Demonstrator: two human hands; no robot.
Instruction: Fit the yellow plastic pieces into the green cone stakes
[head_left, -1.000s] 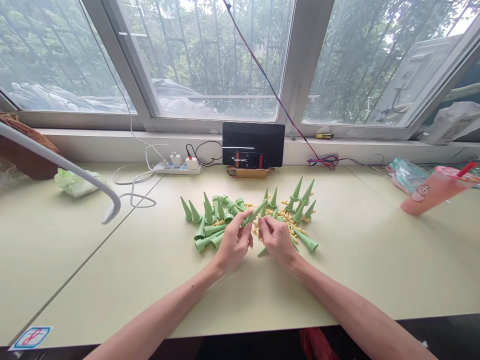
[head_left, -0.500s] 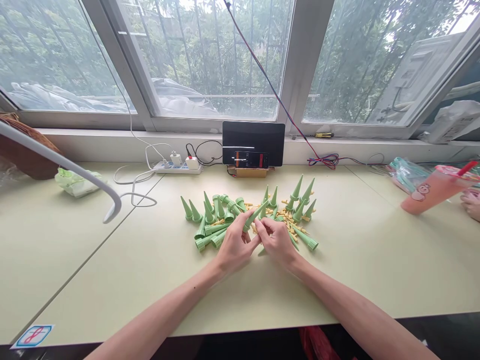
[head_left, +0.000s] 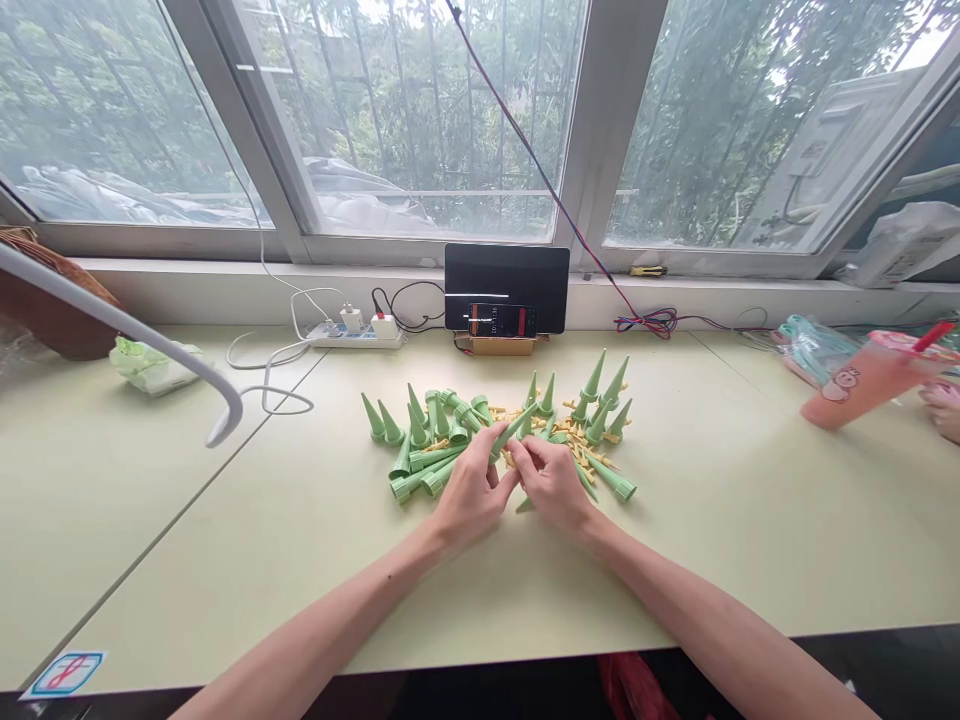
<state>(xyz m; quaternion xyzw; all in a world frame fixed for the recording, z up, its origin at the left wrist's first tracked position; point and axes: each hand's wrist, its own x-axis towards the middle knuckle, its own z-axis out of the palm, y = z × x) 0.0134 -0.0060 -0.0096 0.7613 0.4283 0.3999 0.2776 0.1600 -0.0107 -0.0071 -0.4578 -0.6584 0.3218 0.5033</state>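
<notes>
My left hand (head_left: 477,485) is closed around a green plastic plant watering spike (head_left: 514,428), its tip pointing up and to the right. Close against it, my right hand (head_left: 553,482) has its thumb and fingers pinched at the spike's lower end; what they hold there is mostly hidden. Around both hands lie more green spikes (head_left: 427,458), some standing on their caps and others on their sides. Small yellow valve pieces (head_left: 581,438) are scattered among them, mostly to the right.
Behind the pile a phone (head_left: 502,320) leans against a dark tablet (head_left: 506,275). A white power strip (head_left: 360,338) with cables lies left of it. At right stands a pink drink cup (head_left: 862,380), with another person's hand (head_left: 943,405) beyond. A white curved bar (head_left: 180,360) crosses the left side.
Both hands stay almost in place, with only a slight shift of the fingers at the spike. The other person's hand at the far right has moved slightly.
</notes>
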